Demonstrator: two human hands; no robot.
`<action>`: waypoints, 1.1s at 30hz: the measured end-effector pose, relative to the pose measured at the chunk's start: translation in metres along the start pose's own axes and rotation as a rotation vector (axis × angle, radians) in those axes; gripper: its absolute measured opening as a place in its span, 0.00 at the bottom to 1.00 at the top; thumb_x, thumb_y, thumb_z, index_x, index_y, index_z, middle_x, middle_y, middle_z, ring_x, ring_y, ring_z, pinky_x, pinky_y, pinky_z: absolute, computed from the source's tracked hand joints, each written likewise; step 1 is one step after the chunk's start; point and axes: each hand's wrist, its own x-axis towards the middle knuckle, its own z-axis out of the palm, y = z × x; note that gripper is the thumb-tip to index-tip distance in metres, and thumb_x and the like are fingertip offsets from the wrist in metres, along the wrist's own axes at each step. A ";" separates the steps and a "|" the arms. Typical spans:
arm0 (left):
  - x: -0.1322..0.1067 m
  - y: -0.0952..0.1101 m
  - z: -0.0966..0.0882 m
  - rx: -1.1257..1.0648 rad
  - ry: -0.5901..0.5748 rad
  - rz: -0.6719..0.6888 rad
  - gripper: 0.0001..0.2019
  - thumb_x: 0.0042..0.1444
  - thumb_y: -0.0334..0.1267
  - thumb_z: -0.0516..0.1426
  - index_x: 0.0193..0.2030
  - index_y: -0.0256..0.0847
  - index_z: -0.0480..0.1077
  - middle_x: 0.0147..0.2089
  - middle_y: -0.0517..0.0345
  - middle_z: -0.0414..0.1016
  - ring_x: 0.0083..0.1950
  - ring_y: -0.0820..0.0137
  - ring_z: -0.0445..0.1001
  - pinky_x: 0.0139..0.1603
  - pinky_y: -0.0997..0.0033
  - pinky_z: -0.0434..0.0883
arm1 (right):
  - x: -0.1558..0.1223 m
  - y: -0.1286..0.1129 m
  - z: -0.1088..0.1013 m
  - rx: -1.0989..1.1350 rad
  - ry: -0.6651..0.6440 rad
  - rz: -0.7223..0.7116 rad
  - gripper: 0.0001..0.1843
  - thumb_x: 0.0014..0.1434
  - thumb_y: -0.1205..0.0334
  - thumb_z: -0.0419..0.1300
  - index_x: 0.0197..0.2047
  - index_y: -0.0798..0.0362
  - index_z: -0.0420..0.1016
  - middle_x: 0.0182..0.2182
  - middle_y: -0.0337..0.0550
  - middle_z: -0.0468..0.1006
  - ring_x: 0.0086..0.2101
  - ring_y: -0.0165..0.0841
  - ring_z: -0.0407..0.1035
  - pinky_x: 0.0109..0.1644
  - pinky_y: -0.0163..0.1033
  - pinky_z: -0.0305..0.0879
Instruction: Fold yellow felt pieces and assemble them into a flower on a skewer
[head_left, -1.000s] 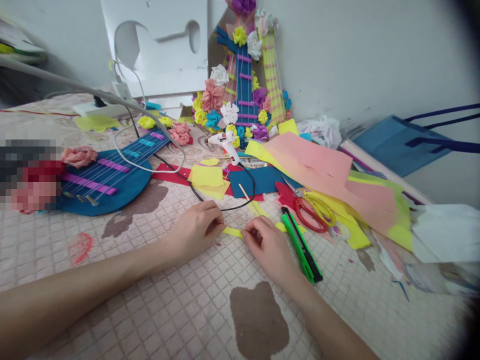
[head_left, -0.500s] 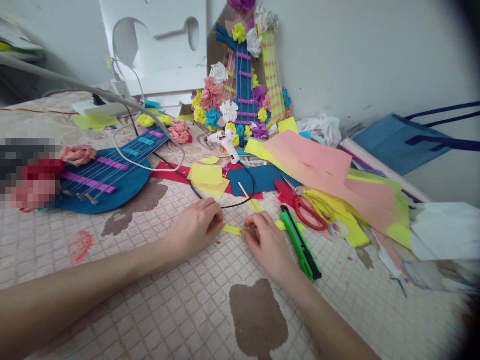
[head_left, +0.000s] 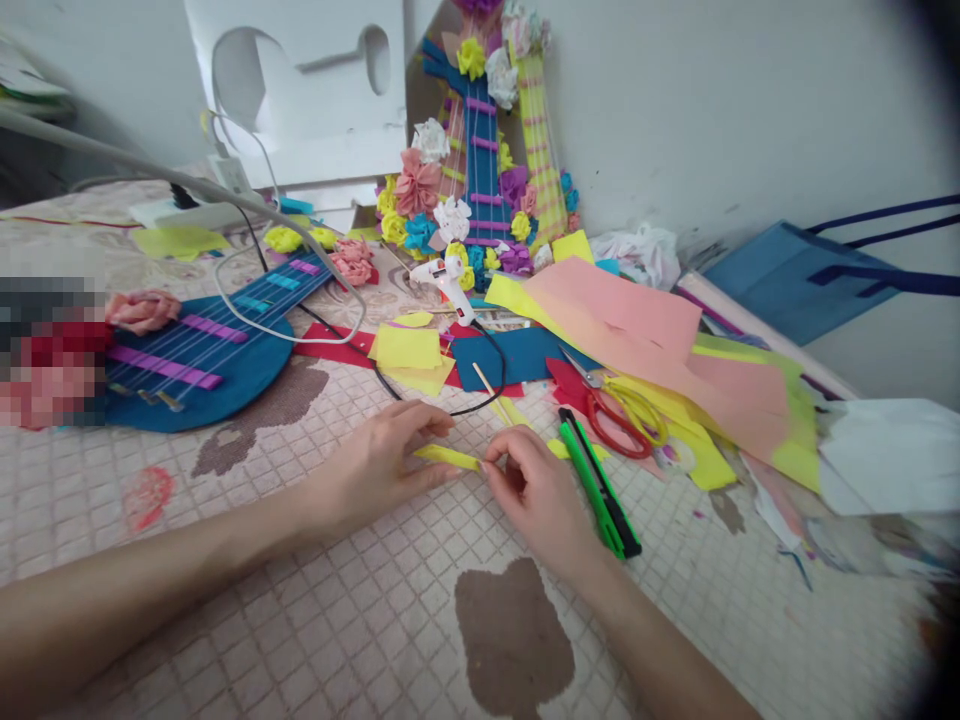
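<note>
A narrow yellow paper strip (head_left: 448,457) lies just above the checked mat between my hands. My left hand (head_left: 379,462) holds its left end, thumb under and fingers curled over it. My right hand (head_left: 534,490) pinches the strip's right end between thumb and forefinger. A green and black utility knife (head_left: 600,483) lies right beside my right hand. Red and yellow scissors (head_left: 621,417) rest a little farther back on the coloured paper.
A white glue gun (head_left: 450,284) with a black cord lies behind the hands. Pink, yellow, blue and red sheets (head_left: 637,340) pile up at right. A blue paper guitar (head_left: 202,350) lies at left; flower-decorated guitars (head_left: 480,170) lean on the wall. A blue bag (head_left: 795,285) sits far right.
My left hand has uncurled a little and slid left, so more of the yellow strip shows between the hands. The view has tilted slightly.
</note>
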 end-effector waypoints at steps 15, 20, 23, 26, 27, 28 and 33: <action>-0.001 0.018 -0.005 -0.321 -0.097 -0.207 0.09 0.54 0.41 0.59 0.31 0.37 0.76 0.29 0.60 0.77 0.30 0.73 0.72 0.31 0.77 0.67 | -0.001 -0.010 0.005 0.208 0.005 0.042 0.06 0.54 0.65 0.61 0.38 0.52 0.70 0.33 0.39 0.72 0.33 0.31 0.65 0.34 0.35 0.61; 0.000 0.014 -0.004 -0.391 -0.148 -0.279 0.10 0.52 0.42 0.60 0.33 0.38 0.78 0.32 0.57 0.80 0.33 0.70 0.75 0.34 0.75 0.69 | -0.001 -0.013 0.002 0.269 -0.020 0.141 0.06 0.58 0.64 0.58 0.30 0.53 0.73 0.23 0.35 0.72 0.25 0.27 0.63 0.29 0.33 0.58; 0.001 0.011 -0.004 -0.460 -0.171 -0.309 0.10 0.50 0.42 0.61 0.33 0.37 0.78 0.31 0.56 0.80 0.32 0.70 0.75 0.31 0.75 0.69 | -0.002 -0.013 0.000 0.311 -0.012 0.165 0.02 0.56 0.64 0.61 0.33 0.52 0.75 0.26 0.36 0.75 0.26 0.28 0.65 0.30 0.33 0.60; 0.003 0.009 -0.005 -0.462 -0.168 -0.351 0.12 0.49 0.44 0.62 0.33 0.35 0.78 0.29 0.55 0.80 0.30 0.69 0.74 0.30 0.75 0.68 | -0.003 -0.011 0.000 0.429 -0.037 0.231 0.07 0.53 0.63 0.63 0.37 0.52 0.75 0.28 0.37 0.76 0.26 0.28 0.67 0.29 0.32 0.62; 0.003 0.009 -0.005 -0.456 -0.173 -0.360 0.13 0.49 0.44 0.62 0.34 0.35 0.78 0.29 0.55 0.80 0.30 0.69 0.74 0.30 0.75 0.68 | -0.003 -0.010 0.000 0.470 -0.049 0.264 0.06 0.53 0.62 0.63 0.36 0.53 0.74 0.26 0.36 0.75 0.25 0.27 0.67 0.28 0.32 0.62; 0.004 0.009 -0.006 -0.450 -0.178 -0.362 0.13 0.49 0.45 0.61 0.34 0.35 0.78 0.30 0.55 0.80 0.30 0.69 0.74 0.30 0.74 0.69 | -0.003 -0.009 0.000 0.502 -0.061 0.298 0.05 0.54 0.61 0.62 0.34 0.53 0.74 0.24 0.36 0.74 0.23 0.27 0.66 0.26 0.31 0.61; 0.006 0.010 -0.009 -0.512 -0.217 -0.365 0.15 0.54 0.46 0.56 0.38 0.37 0.77 0.37 0.54 0.81 0.38 0.67 0.76 0.39 0.72 0.71 | -0.002 -0.005 -0.001 0.580 -0.059 0.361 0.07 0.56 0.61 0.60 0.28 0.54 0.72 0.21 0.34 0.71 0.20 0.24 0.65 0.24 0.30 0.60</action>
